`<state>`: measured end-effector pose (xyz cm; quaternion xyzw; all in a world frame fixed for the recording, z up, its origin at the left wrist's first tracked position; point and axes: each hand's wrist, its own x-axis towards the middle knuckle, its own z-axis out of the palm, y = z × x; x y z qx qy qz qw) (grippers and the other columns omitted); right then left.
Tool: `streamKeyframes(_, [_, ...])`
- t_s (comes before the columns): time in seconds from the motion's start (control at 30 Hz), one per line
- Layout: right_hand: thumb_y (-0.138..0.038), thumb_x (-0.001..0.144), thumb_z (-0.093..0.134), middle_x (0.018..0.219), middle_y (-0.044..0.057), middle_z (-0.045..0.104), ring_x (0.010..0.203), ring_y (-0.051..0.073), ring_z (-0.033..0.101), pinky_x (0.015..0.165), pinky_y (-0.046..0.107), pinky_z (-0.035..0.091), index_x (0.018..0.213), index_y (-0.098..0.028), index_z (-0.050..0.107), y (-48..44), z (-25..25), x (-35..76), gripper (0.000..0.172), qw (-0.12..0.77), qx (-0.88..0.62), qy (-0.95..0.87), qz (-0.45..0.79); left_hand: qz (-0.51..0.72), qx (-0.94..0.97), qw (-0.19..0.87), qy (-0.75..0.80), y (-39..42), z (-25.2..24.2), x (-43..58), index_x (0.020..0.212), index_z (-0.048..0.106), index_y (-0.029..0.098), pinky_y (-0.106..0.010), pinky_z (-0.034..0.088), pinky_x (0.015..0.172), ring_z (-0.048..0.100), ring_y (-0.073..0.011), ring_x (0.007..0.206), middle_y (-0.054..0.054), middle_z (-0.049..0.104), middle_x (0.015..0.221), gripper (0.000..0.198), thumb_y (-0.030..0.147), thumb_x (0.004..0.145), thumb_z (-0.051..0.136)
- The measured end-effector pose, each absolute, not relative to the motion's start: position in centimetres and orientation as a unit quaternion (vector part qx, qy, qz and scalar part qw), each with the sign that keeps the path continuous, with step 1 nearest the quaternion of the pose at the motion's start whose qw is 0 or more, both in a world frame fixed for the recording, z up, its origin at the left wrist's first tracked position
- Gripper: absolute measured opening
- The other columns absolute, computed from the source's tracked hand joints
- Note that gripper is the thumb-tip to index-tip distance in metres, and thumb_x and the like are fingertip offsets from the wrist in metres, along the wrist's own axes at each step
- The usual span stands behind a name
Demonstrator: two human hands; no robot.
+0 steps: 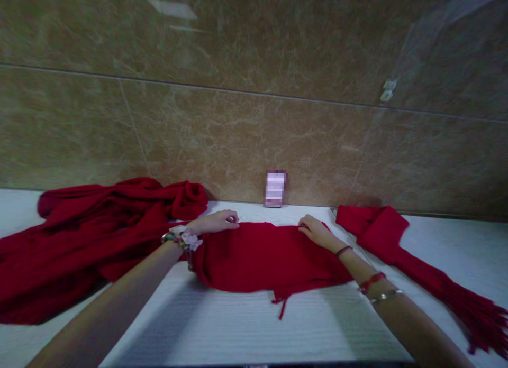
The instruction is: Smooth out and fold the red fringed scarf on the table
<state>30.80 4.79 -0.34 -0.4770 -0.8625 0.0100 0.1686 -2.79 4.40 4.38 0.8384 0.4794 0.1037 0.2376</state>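
Observation:
A red scarf [273, 259] lies spread in front of me on the white tabletop, with a few loose threads hanging from its near edge. My left hand [218, 221] is closed at the scarf's far left edge, its fingers curled over the fabric. At the far right edge my right hand [315, 231] is also closed, pinching the cloth. The fabric runs left under my left wrist toward a large rumpled heap of red cloth [107, 225]; where one joins the other cannot be made out.
A second length of red scarf [413, 262] with a fringed end lies folded on the right. A phone [275, 189] with a blurred screen leans against the brown marbled wall [238, 135]. The white table [238, 331] ends at a near edge below.

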Motion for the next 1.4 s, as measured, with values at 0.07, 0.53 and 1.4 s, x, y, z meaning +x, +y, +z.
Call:
streamKeyframes(0.07, [-0.015, 0.08, 0.045, 0.086, 0.007, 0.057, 0.08, 0.015, 0.051, 0.076, 0.026, 0.041, 0.083, -0.014, 0.055, 5.1, 0.1, 31.0, 0.01, 0.175, -0.496, -0.85, 0.019, 0.116, 0.822, 0.228, 0.508, 4.6, 4.6, -2.9, 0.085, 0.054, 0.015, -0.024, 0.04, 0.076, 0.053, -0.0175, 0.085, -0.004, 0.059, 0.091, 0.037, 0.047, 0.07, 0.042])
streamKeyframes(0.53, [-0.017, 0.081, 0.044, 0.093, 0.01, 0.057, 0.089, 0.018, 0.051, 0.078, 0.029, 0.038, 0.09, -0.013, 0.056, 6.6, -1.8, 30.4, 0.016, 0.142, -0.539, -0.83, 0.026, 0.032, 0.792, 0.152, 0.59, 6.4, 1.3, -3.0, 0.087, 0.053, 0.016, -0.025, 0.04, 0.073, 0.054, -0.017, 0.081, -0.005, 0.061, 0.09, 0.032, 0.044, 0.073, 0.044])
streamKeyframes(1.4, [-0.017, 0.082, 0.043, 0.103, 0.009, 0.054, 0.099, 0.018, 0.048, 0.09, 0.036, 0.039, 0.102, -0.017, 0.056, 1.2, 0.5, 29.7, 0.024, 0.252, -0.411, -0.876, 0.02, 0.151, 0.862, -0.041, 0.482, 2.3, 3.2, -1.0, 0.102, 0.052, 0.018, -0.035, 0.034, 0.089, 0.045, -0.0219, 0.104, -0.01, 0.049, 0.112, 0.029, 0.034, 0.079, 0.047])
